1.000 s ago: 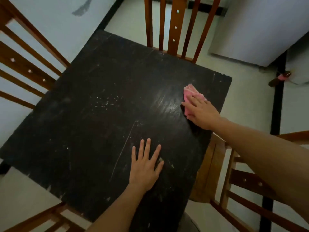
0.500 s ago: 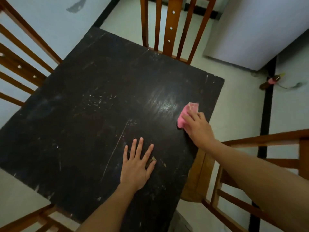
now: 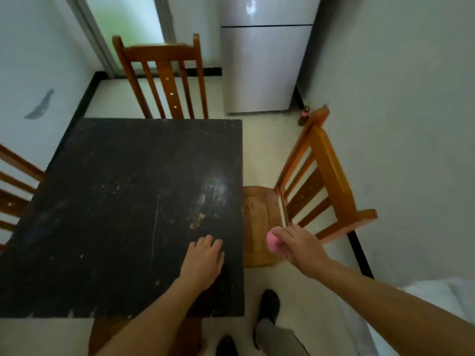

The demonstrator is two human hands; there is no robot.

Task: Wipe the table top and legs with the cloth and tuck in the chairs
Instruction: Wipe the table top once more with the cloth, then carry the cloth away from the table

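Ringing the scuffed black table, wooden chairs; pale fridge beyond.

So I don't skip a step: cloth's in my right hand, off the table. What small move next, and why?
Probably lower the right hand with the pink cloth past the table edge, toward a leg. The cloth is off the top, over the untucked chair, and the left hand rests on the top.

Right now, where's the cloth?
In the head view, the pink cloth is bunched in the right hand, off the table, just past its right edge and over the seat of the right-side chair.
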